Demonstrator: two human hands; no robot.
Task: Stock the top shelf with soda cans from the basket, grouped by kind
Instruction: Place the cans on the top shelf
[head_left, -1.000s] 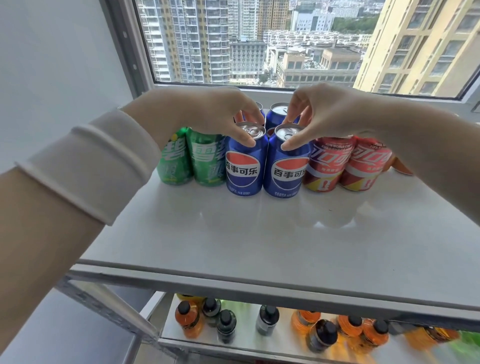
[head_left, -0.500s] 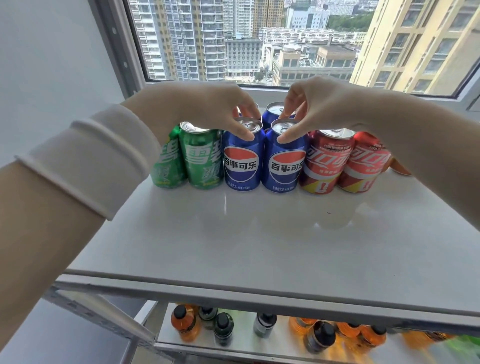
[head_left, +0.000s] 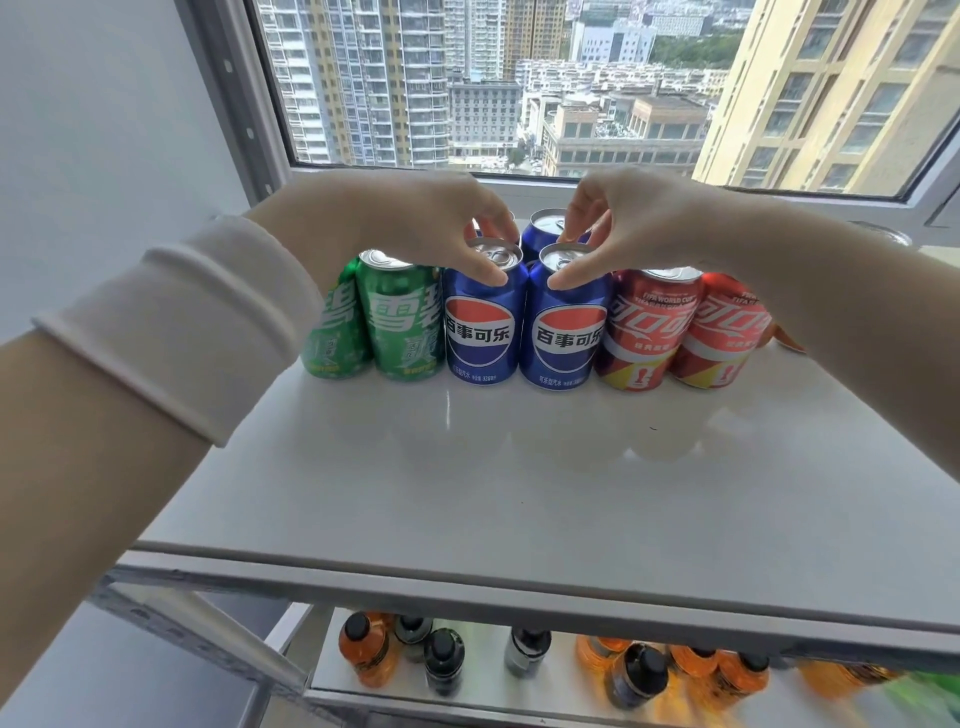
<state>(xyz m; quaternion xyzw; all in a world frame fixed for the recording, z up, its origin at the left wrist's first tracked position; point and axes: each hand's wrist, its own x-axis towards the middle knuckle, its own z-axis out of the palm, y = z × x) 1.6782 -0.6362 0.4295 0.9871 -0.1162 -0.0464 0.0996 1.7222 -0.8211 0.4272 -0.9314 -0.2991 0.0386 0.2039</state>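
L hand pinches rim of L blue can, R hand pinches R blue can; both upright, touching, top shelf 12 o'clock, btw green cans at 9 & red cans at 3

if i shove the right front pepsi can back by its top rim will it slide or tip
Probably slide. The Pepsi can stands upright on a glossy white shelf, which looks slick. Its tab is unopened, so it is likely full and bottom-steady. The right hand pinches the rim high, so a hard push could still rock it.
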